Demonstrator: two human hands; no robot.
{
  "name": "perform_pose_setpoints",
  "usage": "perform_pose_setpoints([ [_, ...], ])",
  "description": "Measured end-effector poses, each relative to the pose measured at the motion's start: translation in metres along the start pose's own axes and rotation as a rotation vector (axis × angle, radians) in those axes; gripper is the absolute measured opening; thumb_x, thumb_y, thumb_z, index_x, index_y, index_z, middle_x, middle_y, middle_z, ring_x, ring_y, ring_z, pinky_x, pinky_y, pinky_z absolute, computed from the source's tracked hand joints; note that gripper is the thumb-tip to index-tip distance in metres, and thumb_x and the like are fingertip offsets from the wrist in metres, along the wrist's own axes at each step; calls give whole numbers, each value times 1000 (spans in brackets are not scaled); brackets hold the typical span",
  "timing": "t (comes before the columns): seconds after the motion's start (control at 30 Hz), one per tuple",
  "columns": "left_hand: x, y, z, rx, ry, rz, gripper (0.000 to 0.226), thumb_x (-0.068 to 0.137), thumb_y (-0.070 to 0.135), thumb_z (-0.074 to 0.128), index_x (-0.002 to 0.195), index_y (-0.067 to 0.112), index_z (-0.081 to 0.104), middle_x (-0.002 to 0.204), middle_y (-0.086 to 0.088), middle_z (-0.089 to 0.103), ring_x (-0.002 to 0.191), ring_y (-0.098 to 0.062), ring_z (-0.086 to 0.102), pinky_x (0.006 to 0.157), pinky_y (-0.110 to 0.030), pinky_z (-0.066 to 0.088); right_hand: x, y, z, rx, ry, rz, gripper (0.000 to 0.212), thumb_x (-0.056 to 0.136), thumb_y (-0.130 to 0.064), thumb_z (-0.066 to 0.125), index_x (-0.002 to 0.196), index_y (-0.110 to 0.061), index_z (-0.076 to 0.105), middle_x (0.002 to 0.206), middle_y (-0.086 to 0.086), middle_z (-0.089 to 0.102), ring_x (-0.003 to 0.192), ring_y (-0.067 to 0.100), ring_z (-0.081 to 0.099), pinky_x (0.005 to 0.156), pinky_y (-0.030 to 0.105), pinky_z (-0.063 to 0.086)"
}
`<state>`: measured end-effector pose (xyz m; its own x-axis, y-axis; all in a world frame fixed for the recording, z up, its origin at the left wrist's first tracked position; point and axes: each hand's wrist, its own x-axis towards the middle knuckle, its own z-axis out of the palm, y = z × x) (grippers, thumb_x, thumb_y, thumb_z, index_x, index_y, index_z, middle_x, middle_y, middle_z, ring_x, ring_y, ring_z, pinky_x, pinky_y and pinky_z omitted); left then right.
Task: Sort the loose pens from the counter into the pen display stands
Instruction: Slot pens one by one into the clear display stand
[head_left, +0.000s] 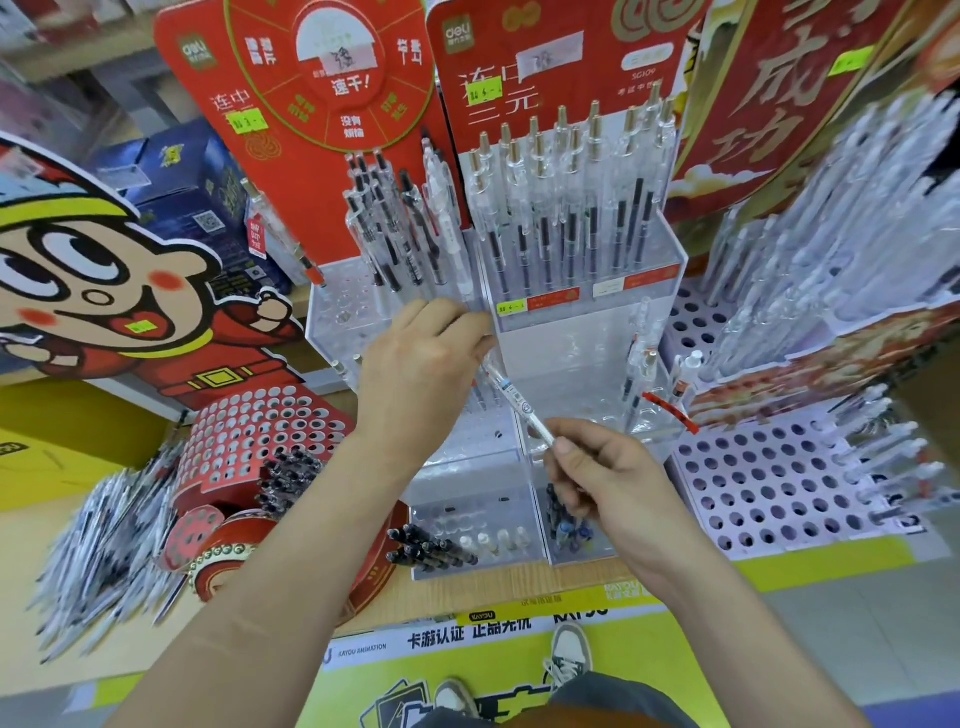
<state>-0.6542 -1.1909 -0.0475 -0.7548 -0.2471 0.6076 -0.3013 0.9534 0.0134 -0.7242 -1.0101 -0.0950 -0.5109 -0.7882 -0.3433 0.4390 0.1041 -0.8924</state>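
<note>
A clear pen (519, 402) with a white end slants between my two hands. My right hand (605, 478) pinches its lower white end with thumb and fingers. My left hand (423, 364) is above it, fingers curled round the pen's upper end in front of the clear acrylic pen stand (587, 332). That stand holds a row of clear pens with gold tips (566, 197) before a red card. A second clear stand (337, 306) to its left holds several black-inked pens (395, 223).
A red perforated stand (260, 441) with black pens sits at lower left beside a cartoon cut-out. White perforated stands (753, 483) with clear pens fill the right. Small clear boxes (478, 530) hold black pens near the wooden counter edge. My shoes show below.
</note>
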Motion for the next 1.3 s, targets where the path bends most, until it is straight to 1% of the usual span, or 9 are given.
perform_pose_setpoints([
  [0.1,-4,16,-12,-326,4,-286,17,92,23,62,98,11,72,84,-3,70,75,-19,60,68,-35,49,-3,0,-2,36,-7,-2,19,99,-6,50,108,-12,65,69,-1,62,56,10,54,54,20,40],
  [0.23,-12,36,-28,-745,-188,-693,12,90,32,63,100,27,68,83,10,69,67,-14,58,62,-32,51,-9,1,-4,58,12,-20,16,94,-3,56,105,-10,65,73,4,66,57,14,58,60,27,40],
  [0.33,-16,38,-32,-987,-251,-851,16,83,19,71,99,19,70,89,4,71,70,-10,63,56,-23,52,-15,3,-5,71,45,-37,15,91,-1,61,103,-8,65,74,6,67,56,16,57,64,34,40],
  [0.43,-22,39,-37,-1193,-263,-949,11,81,6,71,92,11,72,79,-5,73,63,-11,64,60,-21,54,-24,4,-2,77,65,-51,15,87,-2,64,101,-7,65,74,6,70,58,17,61,66,33,44],
  [0.6,-35,42,-44,-1232,-253,-880,11,77,4,74,79,15,73,63,1,69,56,-10,59,58,-20,52,-49,4,1,-64,64,-64,16,92,-9,60,104,-6,70,95,10,76,93,22,71,85,29,56],
  [0.77,-56,63,-50,-1304,-396,-792,13,77,-2,73,75,10,69,55,5,64,50,-6,56,53,-19,48,-76,9,11,-80,85,-51,21,93,-4,57,108,-12,70,94,8,76,80,20,71,76,28,57],
  [0.97,-85,74,-39,-1288,-571,-683,20,84,4,69,80,24,71,65,10,69,60,-4,61,62,-23,51,-111,33,15,-59,213,11,21,95,0,55,109,-7,69,81,5,74,70,18,71,68,26,55],
  [1.1,-94,76,-25,-942,-513,-456,22,85,12,70,85,34,70,74,22,66,69,7,56,70,-11,43,-127,41,6,31,322,39,22,97,0,50,113,-7,63,80,3,72,71,22,71,67,31,58],
  [1.3,-94,71,-12,-507,-554,-199,30,87,26,68,116,29,66,109,11,66,97,-13,50,78,-18,30,-128,35,-22,179,451,7,19,98,3,47,111,-5,58,90,13,64,81,32,73,65,29,59],
])
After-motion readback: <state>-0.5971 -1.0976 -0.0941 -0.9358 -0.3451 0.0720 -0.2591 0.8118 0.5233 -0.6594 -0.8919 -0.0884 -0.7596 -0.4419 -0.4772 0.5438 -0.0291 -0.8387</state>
